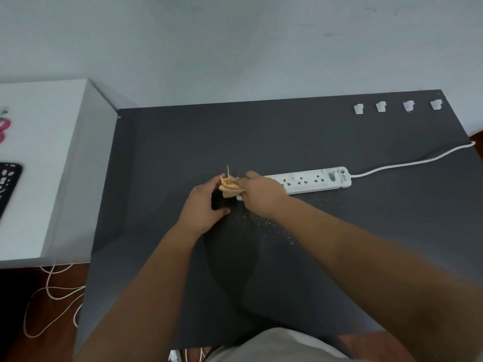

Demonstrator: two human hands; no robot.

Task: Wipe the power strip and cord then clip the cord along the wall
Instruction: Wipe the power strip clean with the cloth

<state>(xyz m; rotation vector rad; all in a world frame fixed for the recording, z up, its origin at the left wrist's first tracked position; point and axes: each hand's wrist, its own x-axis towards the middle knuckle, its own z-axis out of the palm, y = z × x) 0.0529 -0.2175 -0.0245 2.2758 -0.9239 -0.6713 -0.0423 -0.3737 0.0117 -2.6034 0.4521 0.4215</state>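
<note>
power strip point(311, 182) mid-tabletop point(167, 142), cord point(407, 163) exits toward 2 o'clock | right hand point(257, 190) grips yellow cloth point(228, 188) at strip's 9 o'clock end | left hand point(205, 202) pinches same cloth | four clips point(397, 106) at 1 o'clock

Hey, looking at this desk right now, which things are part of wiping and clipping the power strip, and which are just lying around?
Part of the job:
power strip
white cord
yellow cloth, held by left hand and right hand
four white clips

Just lying about:
white box
black patterned item on it
loose cables on the floor
</note>
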